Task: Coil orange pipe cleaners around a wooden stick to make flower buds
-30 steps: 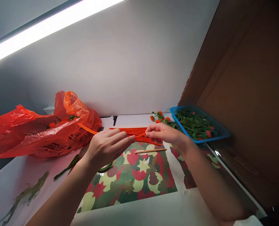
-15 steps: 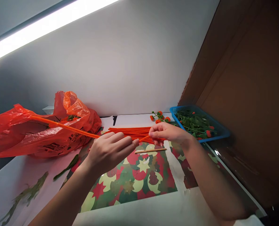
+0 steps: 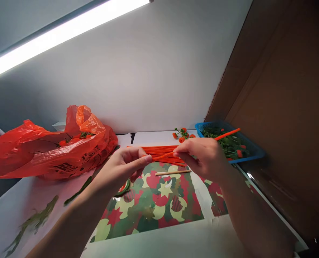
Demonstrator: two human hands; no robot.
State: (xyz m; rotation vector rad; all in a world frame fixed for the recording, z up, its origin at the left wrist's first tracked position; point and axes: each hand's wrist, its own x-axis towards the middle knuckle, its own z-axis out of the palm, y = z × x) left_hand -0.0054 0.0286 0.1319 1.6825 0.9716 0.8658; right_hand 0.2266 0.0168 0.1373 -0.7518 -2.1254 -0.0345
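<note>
An orange pipe cleaner (image 3: 163,156) is stretched between my two hands above the patterned paper. My left hand (image 3: 123,166) pinches it near its left end between thumb and fingers. To the right, the fingertips of my right hand (image 3: 204,154) are closed on the same strand, and more orange length sticks out behind that hand toward the blue basket. The strand between the hands looks twisted. Behind it lies a bunch of orange pipe cleaners (image 3: 159,148). A thin wooden stick (image 3: 172,173) rests on the paper just in front of the bunch.
A red plastic bag (image 3: 76,157) holding orange flowers sits at left. Small orange flowers (image 3: 182,139) lie at the back. The blue basket (image 3: 258,153) at right contains greenery. Green strands (image 3: 77,191) and a round green-rimmed item (image 3: 125,189) lie nearer me. Cardboard (image 3: 277,89) stands at right.
The long orange length that pointed left past my left hand now points right behind my right hand. My left hand has turned, showing its thumb, and the round green-rimmed item is uncovered.
</note>
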